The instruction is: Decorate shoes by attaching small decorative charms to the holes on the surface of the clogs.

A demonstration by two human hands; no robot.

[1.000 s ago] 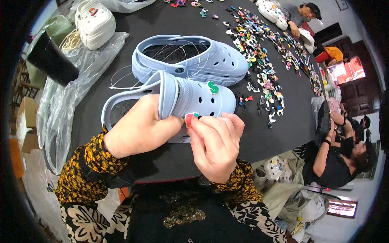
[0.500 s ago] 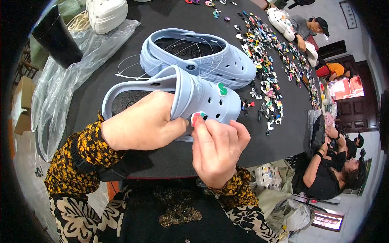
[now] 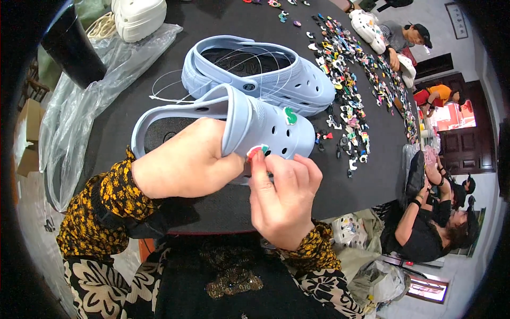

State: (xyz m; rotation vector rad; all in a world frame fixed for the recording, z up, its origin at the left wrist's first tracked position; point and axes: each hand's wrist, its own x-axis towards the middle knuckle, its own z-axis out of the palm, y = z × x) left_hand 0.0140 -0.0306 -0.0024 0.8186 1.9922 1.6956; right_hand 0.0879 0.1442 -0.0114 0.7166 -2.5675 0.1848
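Note:
A light blue clog [image 3: 254,119] lies on its sole before me, toe to the right. My left hand [image 3: 183,162] reaches inside it, fingers hidden under the upper, thumb bent at the near side. With thumb and forefinger my right hand [image 3: 284,199] pinches a small red, white and green shoe charm [image 3: 255,152] against the upper, beside the vent holes. Whether its stem is in a hole is hidden. A green and white charm [image 3: 290,116] sits on the upper farther across. Just beyond, touching it, is a matching blue clog [image 3: 305,87] with a thin clear tie [image 3: 170,89] looped over it.
Many loose colourful charms [image 3: 353,101] spread over the black tabletop [image 3: 372,181] at right. At far left are a clear plastic bag [image 3: 119,74], a black container [image 3: 71,50] and a white clog [image 3: 139,18]. Other people [image 3: 435,223] work along the right side.
The clog and my hands have shifted very slightly left. My right fingertips still press the red charm, which now shows a little more of its face.

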